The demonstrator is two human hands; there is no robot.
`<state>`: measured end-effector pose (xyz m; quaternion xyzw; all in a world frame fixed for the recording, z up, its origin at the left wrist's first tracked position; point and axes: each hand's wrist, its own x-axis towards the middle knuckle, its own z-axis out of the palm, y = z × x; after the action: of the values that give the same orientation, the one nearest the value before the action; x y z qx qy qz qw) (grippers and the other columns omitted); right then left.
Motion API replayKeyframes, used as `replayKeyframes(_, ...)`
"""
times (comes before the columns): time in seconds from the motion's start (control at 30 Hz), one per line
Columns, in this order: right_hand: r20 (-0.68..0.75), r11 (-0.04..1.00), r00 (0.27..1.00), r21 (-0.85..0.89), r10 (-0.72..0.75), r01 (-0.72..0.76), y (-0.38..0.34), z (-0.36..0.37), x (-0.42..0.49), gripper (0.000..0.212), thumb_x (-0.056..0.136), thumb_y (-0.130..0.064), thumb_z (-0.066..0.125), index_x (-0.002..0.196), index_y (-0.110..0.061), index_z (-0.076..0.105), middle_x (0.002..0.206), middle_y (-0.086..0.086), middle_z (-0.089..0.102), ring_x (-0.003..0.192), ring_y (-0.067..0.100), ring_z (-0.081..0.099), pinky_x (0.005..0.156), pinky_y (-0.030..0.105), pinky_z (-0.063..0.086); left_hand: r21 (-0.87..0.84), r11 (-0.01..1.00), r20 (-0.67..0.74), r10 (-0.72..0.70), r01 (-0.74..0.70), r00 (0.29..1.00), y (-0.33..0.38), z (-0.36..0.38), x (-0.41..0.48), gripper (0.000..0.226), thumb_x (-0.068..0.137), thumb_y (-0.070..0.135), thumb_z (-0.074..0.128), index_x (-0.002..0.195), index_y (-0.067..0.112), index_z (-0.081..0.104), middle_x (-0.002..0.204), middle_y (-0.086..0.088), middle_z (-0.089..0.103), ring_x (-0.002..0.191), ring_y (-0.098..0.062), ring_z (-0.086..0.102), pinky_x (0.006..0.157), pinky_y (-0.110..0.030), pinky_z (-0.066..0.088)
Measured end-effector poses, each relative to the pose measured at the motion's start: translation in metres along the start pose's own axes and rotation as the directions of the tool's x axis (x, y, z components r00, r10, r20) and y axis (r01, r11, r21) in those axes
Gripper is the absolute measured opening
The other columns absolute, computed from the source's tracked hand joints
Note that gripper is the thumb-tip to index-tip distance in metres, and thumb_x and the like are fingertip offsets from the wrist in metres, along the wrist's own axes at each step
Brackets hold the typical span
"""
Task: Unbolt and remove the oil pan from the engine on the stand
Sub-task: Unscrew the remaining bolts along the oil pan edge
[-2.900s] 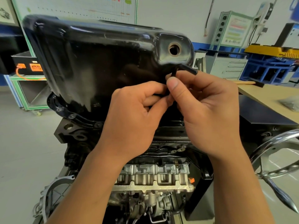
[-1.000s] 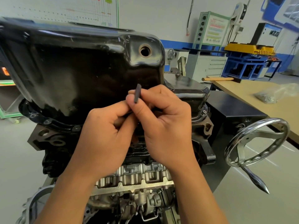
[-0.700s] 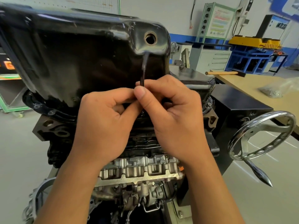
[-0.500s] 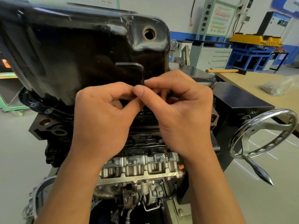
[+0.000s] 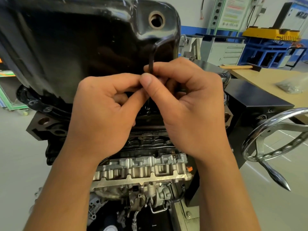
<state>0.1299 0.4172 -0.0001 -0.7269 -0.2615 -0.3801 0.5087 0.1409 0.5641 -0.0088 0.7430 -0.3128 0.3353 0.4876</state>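
Observation:
The glossy black oil pan (image 5: 80, 47) fills the upper left, sitting on the upturned engine (image 5: 141, 170) with an open drain hole (image 5: 156, 20) near its top right corner. A thin black L-shaped hex key (image 5: 152, 59) stands upright against the pan's front wall. My right hand (image 5: 188, 104) pinches its shaft between thumb and fingers. My left hand (image 5: 103, 112) is curled beside it, thumb and forefinger meeting the key lower down. The key's lower tip and the bolt are hidden behind my fingers.
A chrome handwheel (image 5: 276, 135) of the black stand (image 5: 255, 104) juts out at right. Flange bolts (image 5: 47, 108) show along the pan's left rim. A wooden bench (image 5: 266, 77) with a hammer (image 5: 240, 67) and plastic bag (image 5: 290, 85) lies behind right.
The hex key has turned: its short arm pointed left half a second ago and now curves up to the right. Both hands stay on it in the same spot.

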Motion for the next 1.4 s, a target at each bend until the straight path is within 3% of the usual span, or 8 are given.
replayKeyframes(0.17,-0.133,0.998,0.991,0.069,0.014,-0.005,0.002,0.003,0.001,0.009,0.082,-0.008,0.080,0.089,-0.011,0.075,0.077,0.005,0.066,0.067,0.011,0.056,0.065,0.024,0.047,0.024,1.000,-0.071,0.017,-0.016,0.997,0.003,0.006,0.001,0.008,0.092,0.024,0.069,0.097,0.031,0.072,0.055,0.008,0.065,0.040,-0.022,0.057,0.039,-0.035,0.045)
replayKeyframes(0.3,-0.045,0.998,0.999,0.057,-0.007,0.009,0.000,0.006,0.001,0.010,0.090,-0.003,0.071,0.098,-0.005,0.075,0.083,0.007,0.066,0.069,0.004,0.058,0.066,0.014,0.045,-0.085,0.995,-0.057,-0.056,0.051,0.997,0.004,0.006,0.002,0.010,0.094,0.019,0.068,0.097,0.027,0.072,0.076,0.012,0.074,0.048,-0.019,0.065,0.041,-0.028,0.051)
replayKeyframes(0.43,0.018,0.999,1.000,0.048,-0.004,0.003,-0.003,0.005,0.000,0.014,0.094,-0.001,0.064,0.105,-0.003,0.073,0.088,0.010,0.064,0.072,0.005,0.059,0.066,0.010,0.046,-0.108,0.992,0.056,-0.057,0.063,0.997,0.002,0.003,0.001,0.018,0.099,0.013,0.060,0.094,0.024,0.073,0.069,0.005,0.071,0.049,-0.021,0.065,0.042,-0.032,0.051)
replayKeyframes(0.7,-0.148,0.999,0.989,0.044,0.023,-0.017,-0.003,0.007,0.003,0.008,0.081,-0.011,0.082,0.083,-0.013,0.075,0.075,0.005,0.067,0.067,0.012,0.059,0.063,0.022,0.047,-0.060,0.998,-0.129,-0.027,0.019,0.991,0.008,0.011,0.002,0.007,0.091,0.023,0.071,0.088,0.029,0.072,0.065,0.024,0.068,0.044,-0.015,0.060,0.042,-0.016,0.042)
replayKeyframes(1.0,0.030,0.997,1.000,-0.079,0.007,-0.004,-0.006,0.000,0.006,0.013,0.096,-0.010,0.063,0.101,-0.009,0.075,0.087,0.007,0.068,0.082,0.013,0.062,0.074,0.023,0.049,-0.077,0.996,-0.026,-0.039,0.037,0.999,0.004,0.003,0.002,0.014,0.097,0.017,0.064,0.105,0.026,0.071,0.082,0.016,0.075,0.047,-0.015,0.065,0.042,-0.021,0.048)
replayKeyframes(1.13,-0.072,0.999,0.997,-0.051,0.011,-0.015,-0.007,0.003,0.007,0.004,0.086,-0.017,0.077,0.089,-0.015,0.075,0.077,0.007,0.067,0.067,0.010,0.057,0.063,0.024,0.046,0.014,1.000,-0.118,0.003,-0.001,0.993,0.007,0.008,0.002,0.013,0.094,0.019,0.066,0.088,0.031,0.069,0.066,0.010,0.069,0.042,-0.022,0.057,0.037,-0.028,0.043)
replayKeyframes(1.23,-0.164,1.000,0.986,-0.005,0.014,-0.015,-0.005,0.003,0.008,0.008,0.082,-0.013,0.082,0.079,-0.012,0.074,0.071,0.005,0.067,0.063,0.010,0.057,0.061,0.023,0.046,0.010,1.000,-0.174,-0.012,0.014,0.985,0.008,0.012,0.003,0.004,0.090,0.021,0.074,0.089,0.024,0.072,0.061,0.018,0.066,0.043,-0.021,0.059,0.038,-0.023,0.044)
replayKeyframes(1.4,-0.010,0.998,1.000,-0.053,-0.028,0.027,-0.008,0.002,0.007,0.007,0.092,-0.008,0.069,0.092,-0.008,0.076,0.082,0.008,0.069,0.077,0.013,0.064,0.068,0.022,0.051,-0.016,1.000,-0.001,-0.014,0.014,1.000,0.007,0.005,0.003,0.014,0.098,0.012,0.062,0.094,0.021,0.072,0.065,0.011,0.068,0.050,-0.020,0.065,0.042,-0.030,0.051)
